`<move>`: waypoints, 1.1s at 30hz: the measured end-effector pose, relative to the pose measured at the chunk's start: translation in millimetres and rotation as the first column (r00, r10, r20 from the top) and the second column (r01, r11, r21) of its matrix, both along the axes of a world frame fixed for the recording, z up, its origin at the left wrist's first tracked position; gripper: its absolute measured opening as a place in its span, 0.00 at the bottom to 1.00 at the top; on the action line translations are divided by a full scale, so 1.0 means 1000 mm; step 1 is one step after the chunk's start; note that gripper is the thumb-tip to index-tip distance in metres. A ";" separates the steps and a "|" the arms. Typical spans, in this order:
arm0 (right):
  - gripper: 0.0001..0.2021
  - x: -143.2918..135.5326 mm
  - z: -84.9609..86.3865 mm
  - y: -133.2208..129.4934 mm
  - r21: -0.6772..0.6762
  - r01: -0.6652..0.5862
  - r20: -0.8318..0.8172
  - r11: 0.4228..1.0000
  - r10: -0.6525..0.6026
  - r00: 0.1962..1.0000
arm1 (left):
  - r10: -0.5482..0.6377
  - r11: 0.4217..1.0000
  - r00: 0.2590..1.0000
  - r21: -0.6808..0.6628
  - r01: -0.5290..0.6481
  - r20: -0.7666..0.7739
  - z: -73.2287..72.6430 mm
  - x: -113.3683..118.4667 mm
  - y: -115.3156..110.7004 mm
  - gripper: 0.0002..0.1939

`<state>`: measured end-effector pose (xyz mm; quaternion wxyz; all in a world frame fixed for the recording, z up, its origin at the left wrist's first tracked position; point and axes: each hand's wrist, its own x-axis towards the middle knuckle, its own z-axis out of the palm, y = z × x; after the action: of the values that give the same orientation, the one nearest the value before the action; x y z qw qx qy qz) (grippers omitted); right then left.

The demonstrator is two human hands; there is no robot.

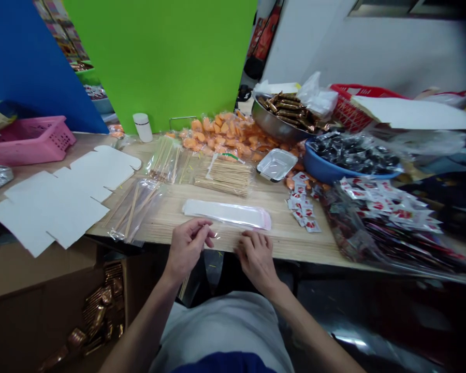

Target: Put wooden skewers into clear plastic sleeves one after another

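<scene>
A flat stack of clear plastic sleeves (pixel 227 213), whitish with a pink right end, lies near the table's front edge. Just below its left part is my left hand (pixel 188 246), thumb and fingers pinched together; a faint clear glint shows beside the fingertips, but what they hold, if anything, is too small to name. My right hand (pixel 257 259) rests at the table edge below the sleeves' right end, its fingers bent and lying on the wood. Behind the sleeves lie a bundle of thin wooden sticks (pixel 229 176) and a bag of sticks (pixel 163 160).
Flattened white card boxes (pixel 62 197) and a pink basket (pixel 31 139) are left. Orange packets (pixel 225 132), a foil tray (pixel 277 165), a steel bowl (pixel 275 124), a blue basin (pixel 326 166) and red-white sachets (pixel 303 204) surround the right side. A cardboard box (pixel 42 311) stands below.
</scene>
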<state>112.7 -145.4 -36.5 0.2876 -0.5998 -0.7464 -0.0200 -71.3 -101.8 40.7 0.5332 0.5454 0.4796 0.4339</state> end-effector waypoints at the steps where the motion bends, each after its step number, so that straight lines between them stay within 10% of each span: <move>1: 0.06 0.005 -0.006 -0.004 0.017 0.036 0.053 0.999 -0.036 0.998 | 0.008 1.000 1.000 -0.004 -0.008 -0.001 -0.001 -0.001 0.000 0.10; 11: 0.07 0.037 -0.009 -0.017 0.145 0.101 0.008 0.984 -0.104 0.995 | -0.003 1.000 1.000 -0.020 0.003 0.016 -0.001 0.008 0.000 0.09; 20: 0.06 0.007 0.002 0.007 0.075 -0.120 -0.129 0.990 0.129 0.983 | 0.002 1.000 1.000 -0.027 -0.002 0.026 -0.002 0.006 -0.002 0.10; 27: 0.09 0.043 0.004 -0.029 -0.075 0.162 -0.503 0.984 -0.178 0.846 | 0.095 0.995 0.993 -0.013 -0.094 0.065 -0.004 -0.004 0.005 0.10; 33: 0.07 0.072 0.012 -0.037 -0.045 0.365 -0.513 0.930 -0.335 0.790 | 0.037 0.999 0.995 -0.033 -0.034 0.095 -0.005 0.005 0.005 0.09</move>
<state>184.9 -182.6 -24.1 0.4834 -0.7026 -0.5179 0.0664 -66.2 -96.7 35.3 0.5560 0.5071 0.4700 0.4613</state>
